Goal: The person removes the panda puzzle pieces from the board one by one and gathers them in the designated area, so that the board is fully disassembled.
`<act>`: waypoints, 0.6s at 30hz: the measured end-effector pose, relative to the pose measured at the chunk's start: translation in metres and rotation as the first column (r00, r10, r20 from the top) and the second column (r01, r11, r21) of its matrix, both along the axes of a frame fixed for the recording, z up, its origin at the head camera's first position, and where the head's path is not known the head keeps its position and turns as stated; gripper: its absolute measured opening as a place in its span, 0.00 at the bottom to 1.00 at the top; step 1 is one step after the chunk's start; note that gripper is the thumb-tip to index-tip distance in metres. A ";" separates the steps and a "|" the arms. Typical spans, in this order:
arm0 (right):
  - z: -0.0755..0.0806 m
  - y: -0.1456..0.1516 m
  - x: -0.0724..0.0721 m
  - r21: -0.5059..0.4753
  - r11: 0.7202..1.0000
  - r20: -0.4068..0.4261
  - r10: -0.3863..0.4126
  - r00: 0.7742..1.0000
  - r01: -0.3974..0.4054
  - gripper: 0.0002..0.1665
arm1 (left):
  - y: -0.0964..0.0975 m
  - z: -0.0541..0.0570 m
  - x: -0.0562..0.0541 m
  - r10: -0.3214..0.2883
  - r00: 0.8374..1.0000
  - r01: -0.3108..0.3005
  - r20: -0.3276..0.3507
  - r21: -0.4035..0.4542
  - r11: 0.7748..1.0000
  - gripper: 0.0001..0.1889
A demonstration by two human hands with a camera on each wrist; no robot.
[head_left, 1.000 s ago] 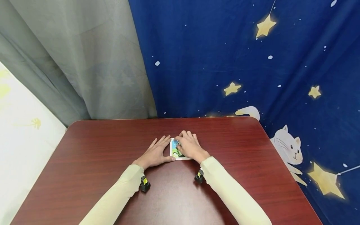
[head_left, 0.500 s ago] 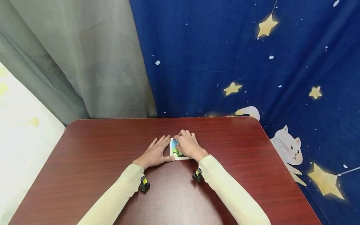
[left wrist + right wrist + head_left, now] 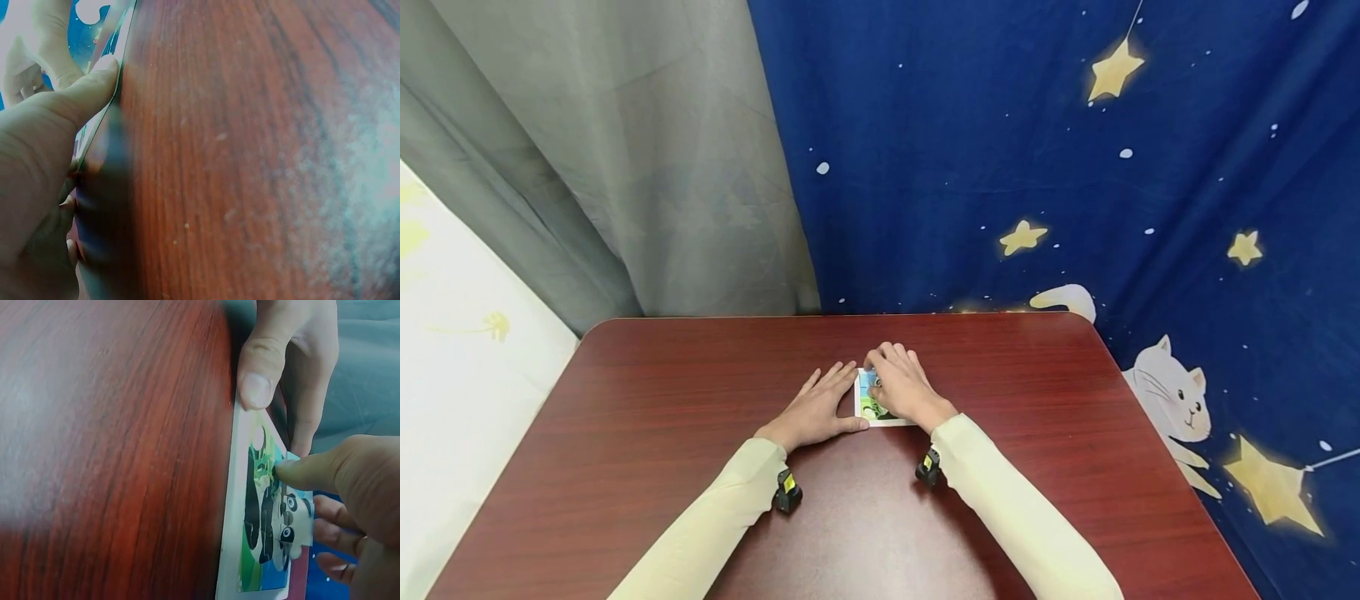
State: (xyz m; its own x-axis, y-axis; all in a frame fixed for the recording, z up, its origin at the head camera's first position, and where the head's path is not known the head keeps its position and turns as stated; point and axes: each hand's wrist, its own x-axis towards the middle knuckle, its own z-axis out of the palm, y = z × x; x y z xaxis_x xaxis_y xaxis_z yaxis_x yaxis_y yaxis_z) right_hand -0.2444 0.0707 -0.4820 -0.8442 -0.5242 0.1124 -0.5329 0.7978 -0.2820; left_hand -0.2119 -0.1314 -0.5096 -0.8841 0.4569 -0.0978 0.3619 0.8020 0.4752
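A small panda jigsaw puzzle (image 3: 869, 408) in a white border lies flat on the table between the hands. My left hand (image 3: 812, 414) rests along its left side with fingers straight and spread. Its thumb (image 3: 257, 387) presses on the near left corner of the border, as the right wrist view shows. Over the picture, my right hand (image 3: 904, 388) has curled fingers and pinches a puzzle piece (image 3: 302, 520) with the panda's face on it. That piece appears tilted up from the picture. In the head view the right hand hides the puzzle's right part.
The reddish-brown wooden table (image 3: 700, 375) has rounded far corners. Behind it hang a grey curtain (image 3: 700, 167) and a blue one (image 3: 940, 167) with stars and a cat. A white surface (image 3: 460, 375) borders the left side.
The right hand shifts very slightly over the puzzle, its fingers still curled. The left hand stays in place on the border.
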 end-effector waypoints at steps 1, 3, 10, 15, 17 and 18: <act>0.000 0.000 0.000 -0.003 1.000 -0.008 0.003 1.000 -0.003 0.20 | 0.000 0.001 0.000 -0.001 1.000 0.001 -0.002 0.003 1.000 0.53; 0.000 0.001 -0.001 -0.005 1.000 -0.009 0.004 1.000 -0.005 0.20 | 0.000 0.002 0.001 -0.002 1.000 0.002 0.001 0.006 1.000 0.53; -0.004 0.002 -0.005 0.009 1.000 0.023 0.001 1.000 -0.001 0.20 | 0.001 0.003 0.002 -0.006 1.000 0.006 -0.002 0.010 1.000 0.53; -0.004 0.003 -0.006 0.047 0.999 -0.016 0.025 1.000 -0.024 0.23 | 0.000 0.003 0.002 -0.002 1.000 0.002 0.001 0.015 1.000 0.52; -0.004 0.003 -0.007 0.054 0.998 -0.022 0.035 0.999 -0.033 0.24 | 0.000 0.003 0.002 -0.001 1.000 0.001 0.001 0.017 1.000 0.52; -0.003 0.003 -0.007 0.053 0.998 -0.016 0.039 0.999 -0.038 0.24 | 0.000 0.002 0.002 -0.001 1.000 0.001 0.001 0.018 1.000 0.53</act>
State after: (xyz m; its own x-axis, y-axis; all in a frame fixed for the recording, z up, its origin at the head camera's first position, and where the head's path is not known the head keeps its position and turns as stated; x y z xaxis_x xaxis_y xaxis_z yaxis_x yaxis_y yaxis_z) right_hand -0.2510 0.0735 -0.4850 -0.8216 -0.5616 0.0980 -0.5677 0.7904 -0.2302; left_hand -0.2101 -0.1310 -0.5075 -0.8835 0.4596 -0.0905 0.3624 0.7930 0.4897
